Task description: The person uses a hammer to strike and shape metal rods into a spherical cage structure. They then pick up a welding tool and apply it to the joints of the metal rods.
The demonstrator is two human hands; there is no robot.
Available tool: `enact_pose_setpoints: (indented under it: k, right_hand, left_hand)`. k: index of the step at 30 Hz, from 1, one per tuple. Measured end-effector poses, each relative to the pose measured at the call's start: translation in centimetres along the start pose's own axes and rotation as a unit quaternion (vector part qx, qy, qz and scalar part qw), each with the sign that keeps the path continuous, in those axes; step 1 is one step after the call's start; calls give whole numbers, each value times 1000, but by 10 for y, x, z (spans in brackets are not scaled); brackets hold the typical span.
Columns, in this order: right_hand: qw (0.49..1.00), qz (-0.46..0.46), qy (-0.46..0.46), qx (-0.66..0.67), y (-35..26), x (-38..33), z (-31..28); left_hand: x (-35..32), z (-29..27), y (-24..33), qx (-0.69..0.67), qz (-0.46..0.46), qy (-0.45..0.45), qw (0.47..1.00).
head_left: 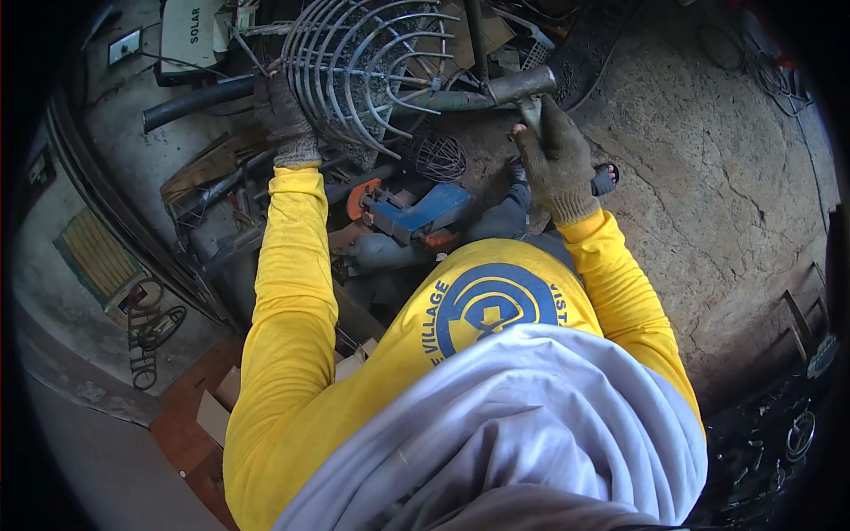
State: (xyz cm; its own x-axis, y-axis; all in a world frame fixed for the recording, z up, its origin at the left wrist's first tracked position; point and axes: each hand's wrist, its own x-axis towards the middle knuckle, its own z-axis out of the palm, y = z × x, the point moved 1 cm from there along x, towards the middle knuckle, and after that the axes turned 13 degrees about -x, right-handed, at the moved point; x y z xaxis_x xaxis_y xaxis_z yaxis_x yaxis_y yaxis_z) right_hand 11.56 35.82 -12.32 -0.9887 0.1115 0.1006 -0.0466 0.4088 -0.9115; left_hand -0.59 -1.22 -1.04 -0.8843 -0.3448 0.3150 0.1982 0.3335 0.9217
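A cage of curved metal bars (pixel 341 62), shaped like a fan guard, stands at the top middle. My left hand (pixel 285 111), in a dark knit glove, is closed on its left edge; some of the fingers are hidden behind the bars. To the right of the cage, my gloved right hand (pixel 556 159) is wrapped round the short handle of a hammer with a thick cylindrical metal head (pixel 524 84). The hammer head lies against the end of a greenish pipe (pixel 452 101), which runs from the cage; whether they touch is hard to tell.
Below the cage sit a round wire bundle (pixel 440 157) and a blue metal tool part (pixel 432 211) with orange pieces. A dark pipe (pixel 199 102) juts left. A pale box (pixel 188 35) stands upper left. Cracked concrete floor (pixel 708 195) stretches right, with cables and metal parts along its edges.
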Motion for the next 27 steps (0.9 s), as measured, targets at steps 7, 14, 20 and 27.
enact_pose_setpoints:
  k: [7,14,20,27]
  right_hand:
    - [998,28,-44,42,-16,2,-2]
    - [994,53,-84,53,-4,-9,2]
    - [995,44,-93,-21,-2,-31,0]
    - [984,-97,-133,-68,-70,-54,-10]
  left_hand:
    - [2,0,-2,8,7,2,1000]
    - [3,-5,-6,0,23,-3,1000]
    - [-4,14,7,-54,4,7,998]
    - [-3,21,13,65,84,-12,994]
